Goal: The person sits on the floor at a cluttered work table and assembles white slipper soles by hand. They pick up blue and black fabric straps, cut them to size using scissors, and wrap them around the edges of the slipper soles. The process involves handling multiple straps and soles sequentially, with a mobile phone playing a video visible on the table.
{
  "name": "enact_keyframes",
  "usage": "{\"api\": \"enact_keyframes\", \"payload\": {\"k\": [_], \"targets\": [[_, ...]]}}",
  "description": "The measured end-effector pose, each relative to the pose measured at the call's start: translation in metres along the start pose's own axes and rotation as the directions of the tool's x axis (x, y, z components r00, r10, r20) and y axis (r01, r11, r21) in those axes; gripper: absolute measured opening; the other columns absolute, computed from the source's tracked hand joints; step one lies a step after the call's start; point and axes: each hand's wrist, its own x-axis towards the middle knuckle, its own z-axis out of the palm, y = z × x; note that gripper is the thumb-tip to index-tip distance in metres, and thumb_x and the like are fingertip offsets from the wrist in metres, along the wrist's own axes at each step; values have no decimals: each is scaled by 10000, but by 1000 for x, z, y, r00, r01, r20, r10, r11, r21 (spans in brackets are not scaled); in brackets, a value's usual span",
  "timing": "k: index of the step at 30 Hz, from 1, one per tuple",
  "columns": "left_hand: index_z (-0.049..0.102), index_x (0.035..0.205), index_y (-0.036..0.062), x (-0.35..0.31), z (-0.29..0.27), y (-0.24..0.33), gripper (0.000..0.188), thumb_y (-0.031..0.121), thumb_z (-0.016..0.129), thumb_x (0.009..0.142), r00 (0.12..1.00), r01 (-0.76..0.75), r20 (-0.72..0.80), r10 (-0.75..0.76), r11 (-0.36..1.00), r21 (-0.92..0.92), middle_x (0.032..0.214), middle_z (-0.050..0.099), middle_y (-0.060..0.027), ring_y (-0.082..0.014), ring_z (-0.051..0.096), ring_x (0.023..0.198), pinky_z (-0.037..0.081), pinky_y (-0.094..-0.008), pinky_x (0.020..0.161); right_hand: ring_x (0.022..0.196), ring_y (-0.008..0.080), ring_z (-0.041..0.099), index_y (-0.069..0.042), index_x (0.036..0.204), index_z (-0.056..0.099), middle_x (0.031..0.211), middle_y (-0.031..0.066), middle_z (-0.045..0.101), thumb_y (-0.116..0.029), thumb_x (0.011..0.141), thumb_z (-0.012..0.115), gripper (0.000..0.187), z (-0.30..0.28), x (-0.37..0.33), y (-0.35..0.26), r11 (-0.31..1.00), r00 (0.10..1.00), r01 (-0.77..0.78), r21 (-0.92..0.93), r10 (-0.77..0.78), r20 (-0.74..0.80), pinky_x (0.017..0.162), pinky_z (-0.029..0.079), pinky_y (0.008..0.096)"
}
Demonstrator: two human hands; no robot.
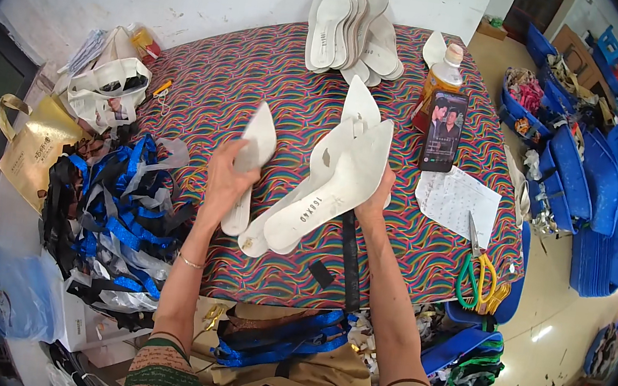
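Observation:
My left hand (226, 180) is closed on a single off-white insole (260, 136), pointed at the top and slightly blurred. Over the middle of the table, my right hand (377, 201) grips a few overlapping insoles (328, 191) by their right edge; its fingers are partly hidden behind them. The front insole of that bunch bears a printed size mark, and one behind it has a dark worn spot. Below them a black strip (349, 262) and a small black scrap (321, 274) lie on the patterned cloth.
A stack of insoles (337, 28) stands at the back. To the right are a bottle (444, 75), a propped phone (445, 132), a paper sheet (456, 202) and scissors (478, 277). Blue and black strips (120, 210) pile up at left; blue bins (593, 172) stand on the floor.

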Motion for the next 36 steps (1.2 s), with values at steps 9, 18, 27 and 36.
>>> {"api": "enact_keyframes", "payload": {"k": [9,18,27,36], "targets": [[618,1159,-38,128,24,17,476,199,719,759,966,-111,-238,101,993,-33,1092,645,-208,-291,633,989,492,-375,849,908,188,689,5,1189,557,961,126,707,-126,775,756,478,2,3,-11,1000,997,-30,-3,30,68,776,516,316],[599,1095,-57,38,14,113,511,293,783,771,897,148,440,36,914,-377,842,663,-122,-160,608,713,483,-297,653,853,202,699,-9,1109,581,914,135,703,-104,739,764,423,4,5,-13,997,999,39,63,-38,-21,729,517,324],[520,1242,-8,-16,13,136,542,37,739,749,802,535,595,-60,514,-670,974,650,-61,-124,623,828,508,-279,740,688,304,682,-18,1017,574,785,141,677,-98,892,606,151,5,9,-22,985,992,-116,-129,109,-62,604,498,367],[476,1239,-4,-82,-35,159,558,-68,674,721,993,38,35,-117,23,-999,872,615,-89,-210,652,776,564,-386,722,646,205,670,8,987,569,744,120,670,-109,941,556,126,1,2,-21,977,996,79,-200,-69,56,569,481,334]]}}
